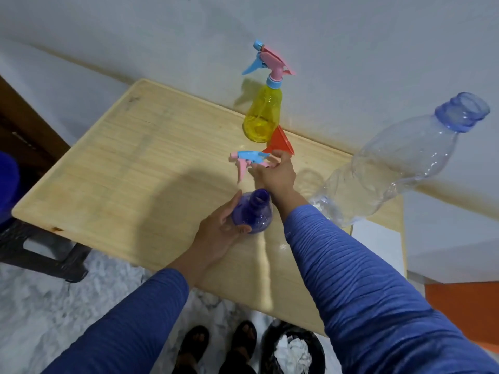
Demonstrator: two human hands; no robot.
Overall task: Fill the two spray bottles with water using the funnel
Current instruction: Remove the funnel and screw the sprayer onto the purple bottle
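On the pale wooden surface [113,163], my left hand [218,233] curls round the uncapped purple plastic spray bottle [252,211]. It looks light and slick; I'd grip its belly. Beyond it, my right hand's [275,175] loosely spread fingers [283,156] touch the red plastic funnel [279,141].

I wear a long-sleeved blue top, its fabric bunched into fine crosswise ripples along both forearms. My left sleeve [129,327] and my right sleeve [359,282] both end at the wrist, leaving my left hand [216,233] and right hand [275,176] bare. On my feet are dark open-toed sandals [218,344].
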